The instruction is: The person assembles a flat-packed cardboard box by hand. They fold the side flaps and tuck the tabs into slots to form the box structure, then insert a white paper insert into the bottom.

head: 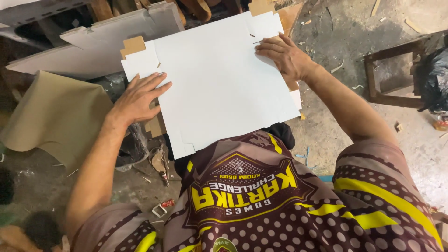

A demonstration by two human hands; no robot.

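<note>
Pressing flat on a white die-cut cardboard sheet (219, 79), the left hand (137, 100) is spread at its nine o'clock edge and the right hand (284, 56) at its two o'clock corner, fingers open, clamped on nothing. The sheet is held over the lap, probably steadied. More flat sheets (84, 51), possibly stacked, lie at ten o'clock; a wooden stool (394, 70) stands at three.

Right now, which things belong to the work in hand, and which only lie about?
In hand:
white die-cut cardboard sheet
left hand
right hand

Lying about:
stack of flat sheets
tan sheet
wooden stool
black bag
</note>
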